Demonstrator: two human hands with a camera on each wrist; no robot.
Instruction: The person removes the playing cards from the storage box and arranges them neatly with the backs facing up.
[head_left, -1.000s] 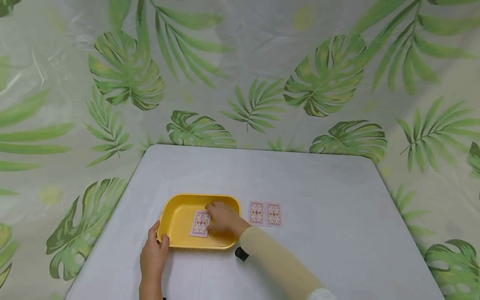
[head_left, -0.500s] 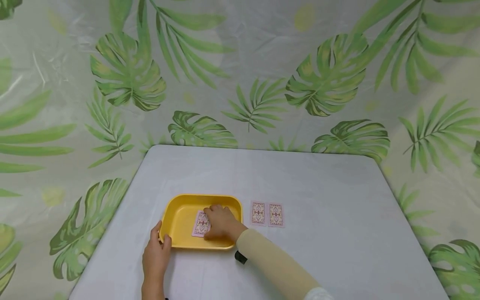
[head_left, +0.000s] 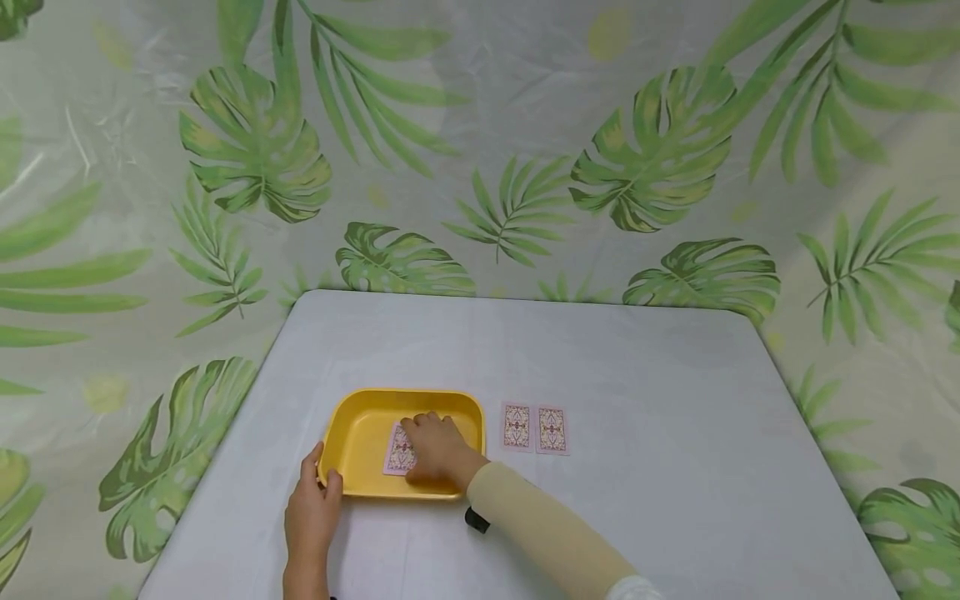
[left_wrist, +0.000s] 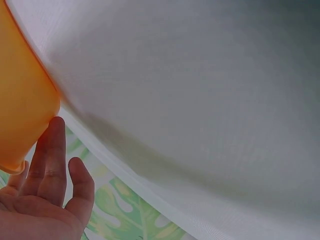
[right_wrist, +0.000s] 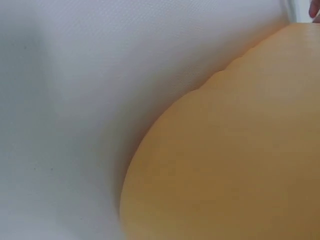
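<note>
A shallow yellow tray [head_left: 360, 400] stands on the white table, with a pink patterned playing card [head_left: 397, 454] face down inside it. My left hand [head_left: 311, 508] holds the tray's near left corner, thumb at the rim and fingers along the outside. In the left wrist view, that hand's fingers [left_wrist: 52, 165] reach up against the tray's wall [left_wrist: 25, 95]. My right hand [head_left: 438, 450] is down in the tray over the card's right part, its fingers at the far end and thumb at the near end. The right wrist view shows mostly the tray's outer wall [right_wrist: 225, 150].
Two matching playing cards, a left one [head_left: 516, 427] and a right one [head_left: 552, 430], lie face down side by side, just right of the tray. A black wrist device [head_left: 477, 520] shows under the right sleeve [head_left: 547, 533]. A leaf-patterned sheet [head_left: 510, 167] hangs behind the table.
The right hand has moved left from beside the card to over it, covering its right part. The left hand keeps hold of the tray, and the two cards outside lie as before.
</note>
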